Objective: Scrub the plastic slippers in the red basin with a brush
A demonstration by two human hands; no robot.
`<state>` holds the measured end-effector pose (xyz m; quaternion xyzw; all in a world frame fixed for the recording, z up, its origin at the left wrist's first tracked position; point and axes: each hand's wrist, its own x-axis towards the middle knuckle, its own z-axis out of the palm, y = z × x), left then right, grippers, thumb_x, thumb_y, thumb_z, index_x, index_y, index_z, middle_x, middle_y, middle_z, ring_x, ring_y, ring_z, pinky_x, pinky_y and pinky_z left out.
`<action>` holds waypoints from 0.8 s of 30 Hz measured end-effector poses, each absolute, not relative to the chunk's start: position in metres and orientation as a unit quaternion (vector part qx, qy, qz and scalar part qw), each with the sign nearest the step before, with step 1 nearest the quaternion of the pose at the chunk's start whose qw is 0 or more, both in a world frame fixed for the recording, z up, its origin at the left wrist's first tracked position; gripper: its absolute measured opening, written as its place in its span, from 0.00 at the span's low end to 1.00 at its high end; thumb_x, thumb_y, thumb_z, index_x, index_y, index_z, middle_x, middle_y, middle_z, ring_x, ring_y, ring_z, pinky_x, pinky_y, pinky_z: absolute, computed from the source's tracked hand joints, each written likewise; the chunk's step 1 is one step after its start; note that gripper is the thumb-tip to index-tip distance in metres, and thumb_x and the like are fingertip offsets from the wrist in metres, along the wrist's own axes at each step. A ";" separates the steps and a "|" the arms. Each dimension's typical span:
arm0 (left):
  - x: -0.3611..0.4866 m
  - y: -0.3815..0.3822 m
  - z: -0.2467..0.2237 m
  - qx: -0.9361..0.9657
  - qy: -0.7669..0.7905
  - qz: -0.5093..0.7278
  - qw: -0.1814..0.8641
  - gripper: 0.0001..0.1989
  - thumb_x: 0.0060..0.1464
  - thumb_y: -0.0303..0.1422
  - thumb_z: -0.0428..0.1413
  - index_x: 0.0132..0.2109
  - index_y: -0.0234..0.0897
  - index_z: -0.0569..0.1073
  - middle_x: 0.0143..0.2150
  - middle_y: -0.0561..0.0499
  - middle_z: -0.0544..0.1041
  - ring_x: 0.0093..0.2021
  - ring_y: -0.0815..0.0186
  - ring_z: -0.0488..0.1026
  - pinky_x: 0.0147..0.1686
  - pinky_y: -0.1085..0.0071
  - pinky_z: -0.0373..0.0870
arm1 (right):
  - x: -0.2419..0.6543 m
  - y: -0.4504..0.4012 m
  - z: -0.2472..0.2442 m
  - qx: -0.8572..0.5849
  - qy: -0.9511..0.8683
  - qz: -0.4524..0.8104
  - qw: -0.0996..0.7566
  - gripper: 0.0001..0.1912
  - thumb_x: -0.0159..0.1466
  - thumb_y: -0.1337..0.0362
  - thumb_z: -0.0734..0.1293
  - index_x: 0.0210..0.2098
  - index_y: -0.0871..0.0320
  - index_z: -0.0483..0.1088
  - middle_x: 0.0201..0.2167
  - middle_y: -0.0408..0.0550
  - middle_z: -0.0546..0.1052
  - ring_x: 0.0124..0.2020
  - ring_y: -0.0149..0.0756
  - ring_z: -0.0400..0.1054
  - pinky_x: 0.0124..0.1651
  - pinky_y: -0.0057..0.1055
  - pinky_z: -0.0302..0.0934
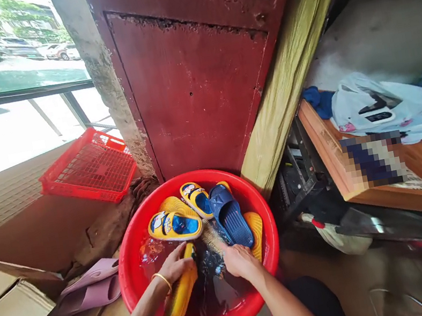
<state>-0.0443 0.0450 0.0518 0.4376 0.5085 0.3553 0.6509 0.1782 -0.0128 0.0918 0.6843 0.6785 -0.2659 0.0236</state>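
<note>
- Left hand [175, 265]: fingers closed, gripping the upper end of a yellow slipper [181, 294]. A gold bangle [161, 282] encircles the wrist.
- Yellow slipper: positioned in the near part of the basin, tilted, with its lower end in the water close to the near rim.
- Right hand [242, 261]: fingers curled and closed on a bristle brush [212, 239], whose bristles project toward the far left, just beside the yellow slipper. Contact between the two cannot be confirmed.
- Red plastic basin [143, 284]: stands on the floor and holds dark, soapy water.
- Stacked against the far side of the basin: two yellow-and-blue slippers [174, 226], a navy slipper [229, 217], and a plain yellow slipper [256, 234] at the right.
- Left of the basin: a pair of pink slides [89, 288] lies on the floor, just beside the rim.
- Far left: a red plastic crate [88, 168] leans near a window.
- Far side: a red-painted metal panel [194, 84] rises behind the basin.
- Right: a wooden shelf [326, 148] supports a white plastic bag [385, 105].
</note>
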 end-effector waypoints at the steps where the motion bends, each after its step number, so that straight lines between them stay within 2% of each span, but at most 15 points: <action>1: -0.040 0.045 0.060 0.428 0.504 0.347 0.665 0.30 0.29 0.25 0.61 0.47 0.38 0.77 0.41 0.47 0.83 0.39 0.51 0.78 0.36 0.62 0.76 | 0.180 -0.012 0.091 0.685 0.676 -0.273 0.017 0.30 0.65 0.70 0.59 0.67 0.52 0.60 0.45 0.58 0.80 0.50 0.51 0.74 0.50 0.44 0.63; 4: -0.028 0.049 0.083 0.402 0.475 0.373 0.688 0.34 0.31 0.27 0.61 0.53 0.37 0.76 0.45 0.46 0.82 0.38 0.54 0.78 0.34 0.66 0.74 | 0.192 -0.013 0.093 0.682 0.667 -0.301 -0.007 0.28 0.69 0.66 0.56 0.67 0.49 0.59 0.38 0.50 0.81 0.36 0.39 0.77 0.42 0.34 0.66; 7: -0.022 0.056 0.096 0.371 0.435 0.418 0.706 0.39 0.33 0.29 0.60 0.58 0.36 0.73 0.42 0.47 0.83 0.35 0.56 0.79 0.31 0.68 0.73 | 0.212 -0.021 0.099 0.676 0.618 -0.393 -0.077 0.27 0.70 0.60 0.54 0.69 0.51 0.57 0.27 0.42 0.77 0.17 0.28 0.68 0.27 0.25 0.63; 11: -0.017 0.063 0.100 0.299 0.414 0.473 0.718 0.42 0.35 0.30 0.60 0.63 0.39 0.68 0.41 0.49 0.83 0.34 0.57 0.79 0.33 0.67 0.74 | 0.232 -0.039 0.110 0.606 0.548 -0.525 -0.237 0.34 0.69 0.50 0.55 0.71 0.55 0.51 0.22 0.37 0.72 0.13 0.27 0.61 0.18 0.23 0.56; 14: -0.009 0.062 0.093 0.296 0.456 0.473 0.693 0.41 0.35 0.29 0.60 0.62 0.41 0.69 0.43 0.49 0.83 0.37 0.57 0.79 0.35 0.67 0.74 | 0.227 -0.057 0.112 0.589 0.586 -0.485 -0.270 0.33 0.70 0.49 0.54 0.71 0.53 0.52 0.26 0.41 0.76 0.16 0.30 0.65 0.20 0.25 0.59; 17: 0.003 0.055 0.083 0.340 0.476 0.446 0.678 0.38 0.33 0.27 0.59 0.58 0.39 0.74 0.46 0.48 0.83 0.43 0.53 0.79 0.37 0.66 0.74 | 0.209 -0.066 0.103 0.613 0.677 -0.351 -0.205 0.27 0.71 0.57 0.55 0.68 0.49 0.59 0.36 0.48 0.81 0.32 0.39 0.76 0.35 0.31 0.67; 19: 0.009 0.049 0.079 0.366 0.464 0.419 0.690 0.36 0.33 0.26 0.59 0.57 0.38 0.75 0.47 0.48 0.83 0.46 0.51 0.78 0.38 0.65 0.74 | 0.199 -0.063 0.097 0.635 0.707 -0.277 -0.139 0.27 0.71 0.62 0.54 0.68 0.49 0.59 0.40 0.51 0.82 0.40 0.44 0.77 0.42 0.35 0.67; 21: 0.012 0.044 0.078 0.371 0.452 0.390 0.711 0.38 0.33 0.26 0.58 0.58 0.37 0.74 0.47 0.48 0.83 0.46 0.51 0.79 0.39 0.65 0.74 | 0.196 -0.052 0.093 0.664 0.698 -0.249 -0.103 0.28 0.71 0.63 0.53 0.69 0.50 0.56 0.42 0.53 0.82 0.43 0.46 0.77 0.45 0.37 0.67; 24: 0.013 0.042 0.081 0.342 0.436 0.378 0.742 0.42 0.34 0.26 0.58 0.62 0.38 0.69 0.45 0.48 0.83 0.42 0.52 0.80 0.39 0.64 0.75 | 0.199 -0.036 0.095 0.681 0.676 -0.250 -0.127 0.28 0.71 0.63 0.53 0.69 0.53 0.57 0.52 0.53 0.79 0.48 0.45 0.76 0.51 0.37 0.66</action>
